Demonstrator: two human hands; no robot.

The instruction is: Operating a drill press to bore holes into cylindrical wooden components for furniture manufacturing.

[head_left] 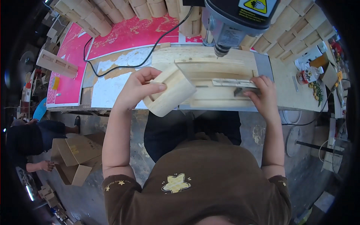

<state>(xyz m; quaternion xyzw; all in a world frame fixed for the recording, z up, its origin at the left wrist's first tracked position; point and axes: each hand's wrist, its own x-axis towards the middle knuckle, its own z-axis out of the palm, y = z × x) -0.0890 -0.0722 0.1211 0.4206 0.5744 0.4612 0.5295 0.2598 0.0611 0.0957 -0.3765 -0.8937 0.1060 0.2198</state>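
My left hand (133, 88) grips a pale, rounded wooden piece (173, 94), its thumb at the slot in the side. The piece is held tilted at the left end of a wooden jig (213, 68) with long raised rails. At the jig's right end, the thumb and fingers of my right hand (265, 93) close on a small dark block (243, 91). A pale, scuffed strip (230, 82) runs beside those fingers. Above the jig hangs the head of a drill press (228, 35), its chuck (222, 51) pointing down. My right fingers partly hide the dark block.
Slotted wooden pieces are stacked behind the bench at left (84, 17) and right (300, 33). A black cable (150, 56) loops over the bench. One wooden piece (56, 63) stands at far left. A jar (309, 75) is at right. Beside an open carton (77, 153), another person's hand (46, 165) shows.
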